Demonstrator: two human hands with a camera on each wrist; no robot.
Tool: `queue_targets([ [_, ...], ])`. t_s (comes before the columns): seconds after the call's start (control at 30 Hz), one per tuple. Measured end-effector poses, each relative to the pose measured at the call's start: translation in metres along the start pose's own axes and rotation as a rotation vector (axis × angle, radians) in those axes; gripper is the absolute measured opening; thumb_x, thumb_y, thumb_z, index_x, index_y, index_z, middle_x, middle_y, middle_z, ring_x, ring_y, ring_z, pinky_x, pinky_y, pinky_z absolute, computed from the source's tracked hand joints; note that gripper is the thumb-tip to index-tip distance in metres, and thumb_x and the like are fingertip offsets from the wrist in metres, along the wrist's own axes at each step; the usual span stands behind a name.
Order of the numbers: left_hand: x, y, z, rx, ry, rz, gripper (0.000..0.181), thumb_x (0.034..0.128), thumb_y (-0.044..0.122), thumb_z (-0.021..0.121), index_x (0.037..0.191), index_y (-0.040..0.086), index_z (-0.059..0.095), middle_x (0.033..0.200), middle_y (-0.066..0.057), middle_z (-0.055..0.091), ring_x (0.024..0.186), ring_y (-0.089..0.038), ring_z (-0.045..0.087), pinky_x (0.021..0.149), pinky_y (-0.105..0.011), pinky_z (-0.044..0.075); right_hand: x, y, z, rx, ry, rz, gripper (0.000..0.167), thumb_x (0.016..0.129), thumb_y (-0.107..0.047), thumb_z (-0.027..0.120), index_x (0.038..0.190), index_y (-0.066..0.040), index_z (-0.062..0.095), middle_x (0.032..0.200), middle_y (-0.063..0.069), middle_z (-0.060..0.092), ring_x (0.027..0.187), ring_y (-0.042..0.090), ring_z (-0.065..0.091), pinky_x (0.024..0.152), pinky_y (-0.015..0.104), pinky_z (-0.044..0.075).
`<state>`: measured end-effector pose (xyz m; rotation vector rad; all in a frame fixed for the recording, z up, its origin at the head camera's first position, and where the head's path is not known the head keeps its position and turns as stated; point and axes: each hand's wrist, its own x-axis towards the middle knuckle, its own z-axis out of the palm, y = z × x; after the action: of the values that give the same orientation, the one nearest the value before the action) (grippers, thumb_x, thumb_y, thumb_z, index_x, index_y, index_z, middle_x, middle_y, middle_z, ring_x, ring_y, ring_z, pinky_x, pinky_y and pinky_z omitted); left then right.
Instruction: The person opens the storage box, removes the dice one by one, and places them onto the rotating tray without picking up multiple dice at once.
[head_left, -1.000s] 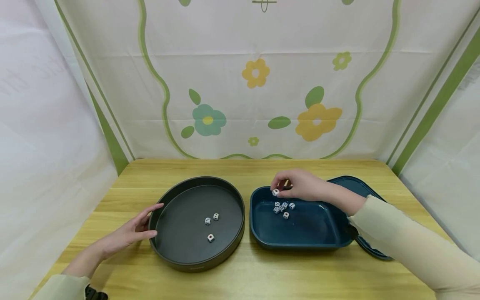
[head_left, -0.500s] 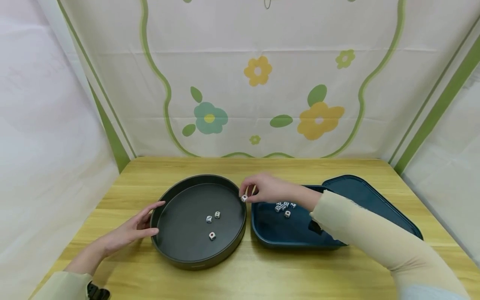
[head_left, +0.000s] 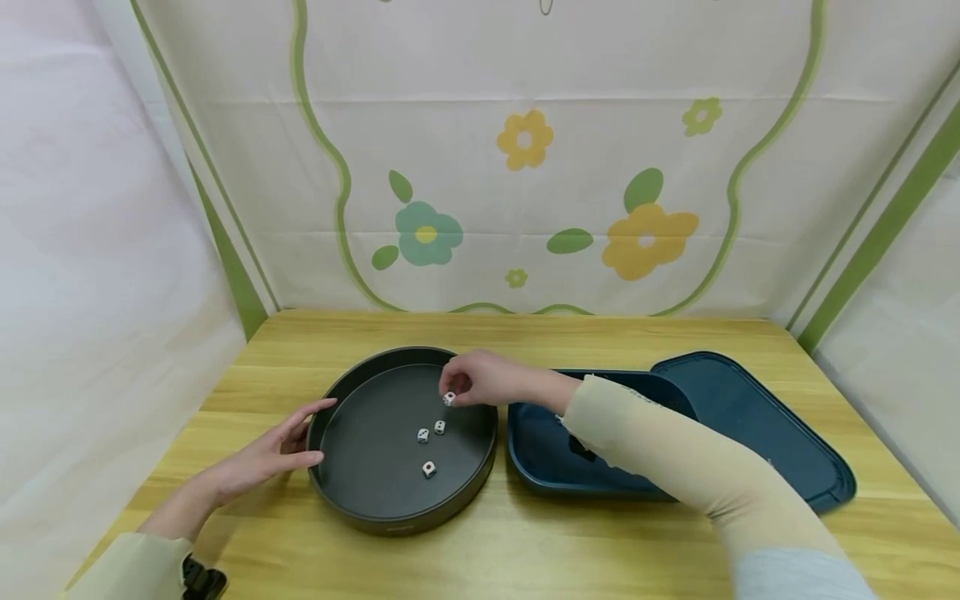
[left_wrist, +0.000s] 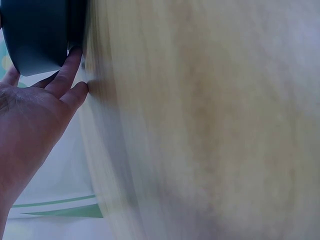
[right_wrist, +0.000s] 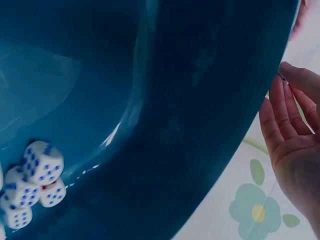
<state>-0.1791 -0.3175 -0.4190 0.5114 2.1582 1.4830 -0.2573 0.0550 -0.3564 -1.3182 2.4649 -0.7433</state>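
Note:
My right hand [head_left: 489,379] pinches a white die [head_left: 448,399] between thumb and fingertips, over the right part of a round dark pan [head_left: 367,454]. Three dice lie on the pan's floor: one die [head_left: 423,435] beside another die [head_left: 439,427], and a third die [head_left: 429,469] nearer the front. At the pan's left side, my left hand [head_left: 251,467] rests its spread thumb and fingers against the rim. In the left wrist view, its fingers [left_wrist: 65,80] look fairly straight along the pan's outer wall [left_wrist: 37,45].
Right of the pan stands a deep blue rectangular dish [head_left: 551,458], partly hidden under my right sleeve. Several white dice [right_wrist: 44,164] are clustered in it, seen in the right wrist view. A flat blue lid [head_left: 757,417] lies behind and right, on the wooden table [head_left: 525,550].
My right hand has carried the die leftward, from above the blue dish to above the round pan. The left hand stays on the pan's rim. The whole head view shifts slightly.

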Motion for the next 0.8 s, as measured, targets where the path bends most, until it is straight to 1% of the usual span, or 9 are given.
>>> queue_targets([
  [0.1,0.001,0.001,0.0,0.009,0.0,-0.007,0.07,0.1001,0.01,0.054,0.157,0.017,0.013,0.157,-0.027,0.005,0.14,-0.047,0.009,0.093,-0.016,0.036,0.007,0.001,0.002,-0.012,0.0,0.013,0.01,0.089,-0.007,0.071,0.098,-0.011,0.069,0.092,-0.003,0.063,0.08,0.009,0.056,0.075,0.022,0.047],
  [0.13,0.001,0.002,0.001,0.019,0.001,-0.011,0.07,0.1002,0.011,0.054,0.157,0.018,0.013,0.157,-0.027,0.005,0.14,-0.048,0.008,0.096,-0.02,0.036,0.009,0.001,0.002,-0.017,-0.002,0.017,0.009,0.089,-0.007,0.071,0.097,-0.011,0.069,0.092,-0.003,0.063,0.081,0.009,0.056,0.075,0.022,0.047],
  [0.23,0.001,0.004,0.002,0.039,0.002,-0.025,0.07,0.1008,0.013,0.053,0.157,0.019,0.012,0.158,-0.026,0.003,0.141,-0.049,0.006,0.105,-0.04,0.031,0.015,0.002,0.004,-0.024,-0.015,0.032,0.008,0.09,-0.008,0.071,0.097,-0.011,0.069,0.091,-0.004,0.063,0.081,0.009,0.057,0.075,0.022,0.047],
  [0.3,0.0,0.005,0.002,0.046,0.003,-0.032,0.07,0.101,0.014,0.053,0.157,0.02,0.012,0.158,-0.027,0.002,0.141,-0.05,0.004,0.106,-0.055,0.024,0.018,0.003,0.006,-0.025,-0.025,0.044,0.008,0.09,-0.008,0.07,0.097,-0.012,0.069,0.09,-0.005,0.063,0.081,0.008,0.057,0.075,0.022,0.047],
  [0.37,0.0,0.005,0.003,0.044,0.002,-0.034,0.07,0.1011,0.014,0.053,0.157,0.02,0.011,0.158,-0.026,0.001,0.14,-0.05,0.002,0.104,-0.063,0.018,0.021,0.004,0.007,-0.023,-0.031,0.054,0.007,0.09,-0.008,0.07,0.096,-0.012,0.069,0.089,-0.006,0.063,0.081,0.009,0.057,0.075,0.022,0.047],
  [0.43,0.0,0.005,0.003,0.044,0.004,-0.033,0.07,0.101,0.014,0.053,0.157,0.02,0.011,0.158,-0.026,0.001,0.14,-0.05,0.002,0.104,-0.064,0.017,0.024,0.005,0.009,-0.024,-0.033,0.066,0.007,0.09,-0.009,0.07,0.096,-0.013,0.069,0.089,-0.006,0.063,0.081,0.009,0.057,0.075,0.022,0.047],
  [0.57,0.0,0.005,0.003,0.055,0.007,-0.027,0.07,0.1008,0.014,0.054,0.157,0.019,0.012,0.158,-0.026,0.002,0.14,-0.05,0.005,0.104,-0.062,0.02,0.028,0.008,0.011,-0.031,-0.029,0.087,0.007,0.09,-0.01,0.071,0.096,-0.014,0.069,0.089,-0.007,0.063,0.081,0.008,0.057,0.076,0.021,0.047],
  [0.7,0.001,0.004,0.002,0.053,0.006,-0.025,0.07,0.1008,0.013,0.053,0.157,0.02,0.012,0.158,-0.026,0.003,0.14,-0.05,0.005,0.103,-0.062,0.02,0.029,0.009,0.011,-0.008,-0.028,0.085,0.011,0.09,-0.006,0.07,0.1,-0.009,0.07,0.095,-0.002,0.066,0.084,0.008,0.059,0.078,0.022,0.048],
  [0.8,0.0,0.003,0.002,0.045,0.004,-0.024,0.07,0.101,0.013,0.053,0.157,0.019,0.011,0.158,-0.027,0.002,0.14,-0.05,0.004,0.103,-0.063,0.019,0.028,0.007,0.009,0.021,-0.029,0.062,0.015,0.089,-0.003,0.07,0.104,-0.004,0.07,0.101,0.004,0.068,0.087,0.01,0.06,0.08,0.023,0.048],
])
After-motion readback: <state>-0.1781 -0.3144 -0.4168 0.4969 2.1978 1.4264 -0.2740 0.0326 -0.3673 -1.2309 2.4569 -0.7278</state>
